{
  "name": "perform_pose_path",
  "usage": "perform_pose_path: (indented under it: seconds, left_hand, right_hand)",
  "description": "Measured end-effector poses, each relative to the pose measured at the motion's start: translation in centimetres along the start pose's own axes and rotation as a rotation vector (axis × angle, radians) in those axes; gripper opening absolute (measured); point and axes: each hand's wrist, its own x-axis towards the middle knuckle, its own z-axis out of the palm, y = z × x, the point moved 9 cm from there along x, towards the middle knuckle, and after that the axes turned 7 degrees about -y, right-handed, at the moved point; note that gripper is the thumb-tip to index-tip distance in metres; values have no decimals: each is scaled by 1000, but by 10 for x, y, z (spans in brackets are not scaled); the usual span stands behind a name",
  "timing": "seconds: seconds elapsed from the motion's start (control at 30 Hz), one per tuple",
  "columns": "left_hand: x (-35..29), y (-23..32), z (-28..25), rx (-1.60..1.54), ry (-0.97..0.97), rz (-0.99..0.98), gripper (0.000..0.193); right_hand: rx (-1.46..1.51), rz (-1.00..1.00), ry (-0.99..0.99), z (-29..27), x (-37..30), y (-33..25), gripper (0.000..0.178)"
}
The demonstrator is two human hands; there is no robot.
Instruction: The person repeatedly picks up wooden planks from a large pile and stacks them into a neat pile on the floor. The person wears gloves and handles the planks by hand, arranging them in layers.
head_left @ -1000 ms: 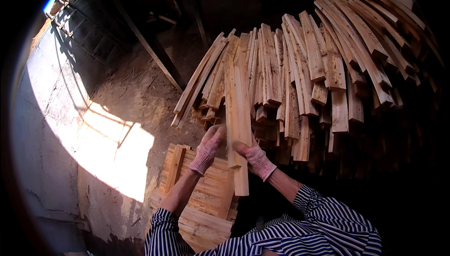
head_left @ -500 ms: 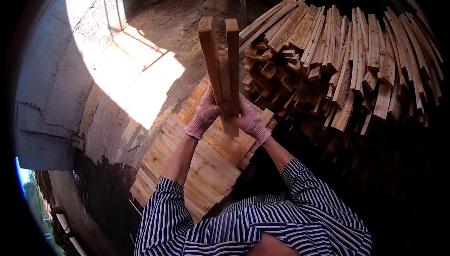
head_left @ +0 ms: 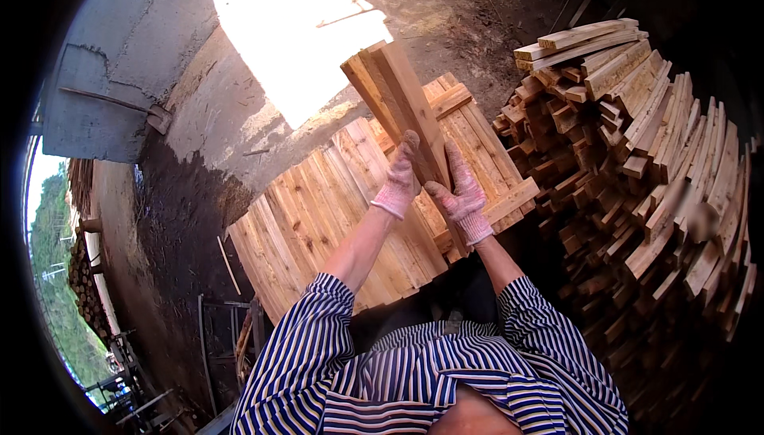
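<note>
Between my two hands is a bundle of wooden boards (head_left: pixel 402 97), long, narrow and pressed together, standing tilted with the far ends raised. My left hand (head_left: pixel 400 174), in a pinkish knit glove, presses on the bundle's left side. On the right side my right hand (head_left: pixel 461 192), gloved alike, clasps it with the thumb toward the near face. Under the boards lies a stack of planks (head_left: pixel 318 212), laid side by side in a flat layer. At its right part, crosswise strips (head_left: pixel 509 200) lie over the planks. The bundle's lower end is partly hidden by my hands.
A tall pile of loose boards (head_left: pixel 637 140) stands at the right, its ends jutting toward me. Stained concrete floor (head_left: pixel 247 117) with a bright sunlit patch spreads at the far left. A metal frame (head_left: pixel 227 316) stands low at the left, near the stack's edge.
The view has turned to the right, so the pile and plank stack sit differently. The bundle has gone from near upright to leaning left, its boards drawn closer together, still between both hands.
</note>
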Motion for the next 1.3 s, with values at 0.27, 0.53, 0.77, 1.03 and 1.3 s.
perform_pose_path:
  seconds: [0.27,0.53,0.77,1.03,1.3]
  left_hand:
    - [-89,-13,-91,-63,387,-213,108]
    - [-135,-14,-163,-77,499,-387,99]
    - [-67,6,-105,781,174,-337,97]
    - [-62,-16,-148,2242,-35,-520,106]
    - [-38,-12,-115,1931,359,-643,100]
  right_hand:
    - [-525,382,-144,30,8,92,75]
    - [-786,311,-273,103,5,104,62]
    - [-321,221,-307,94,-6,55,74]
    - [-789,377,-300,50,19,129,75]
    - [-422,384,-39,1,15,151,86]
